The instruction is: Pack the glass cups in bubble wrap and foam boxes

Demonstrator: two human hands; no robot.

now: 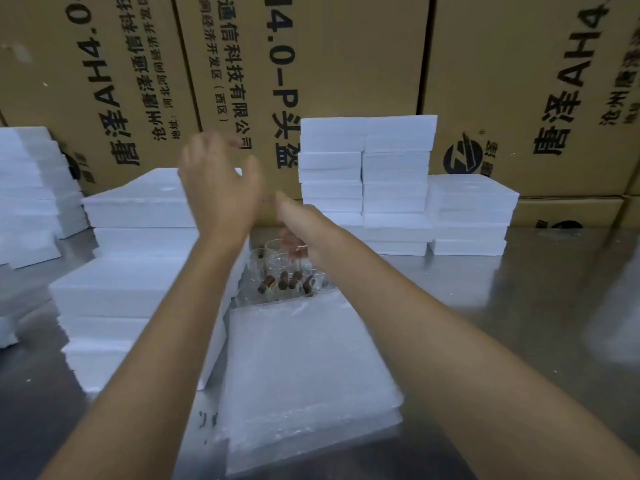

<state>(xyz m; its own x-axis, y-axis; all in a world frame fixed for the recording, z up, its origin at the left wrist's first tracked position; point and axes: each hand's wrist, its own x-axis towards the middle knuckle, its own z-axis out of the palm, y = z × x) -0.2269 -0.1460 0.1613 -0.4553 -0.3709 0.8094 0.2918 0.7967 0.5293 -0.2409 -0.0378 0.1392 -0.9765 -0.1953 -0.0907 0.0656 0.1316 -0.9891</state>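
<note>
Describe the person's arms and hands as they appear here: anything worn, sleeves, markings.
Both forearms are bare right down to the bottom edge of the picture: no sleeves in view. The left hand wears no glove, and no watch or band shows at its wrist. The right hand is also ungloved. Motion blur hides fine detail, so rings or small marks cannot be ruled out.

left hand (218, 188) motion-blurred, right hand's (298, 226) fingertips hidden among glass cups (277, 268)
</note>
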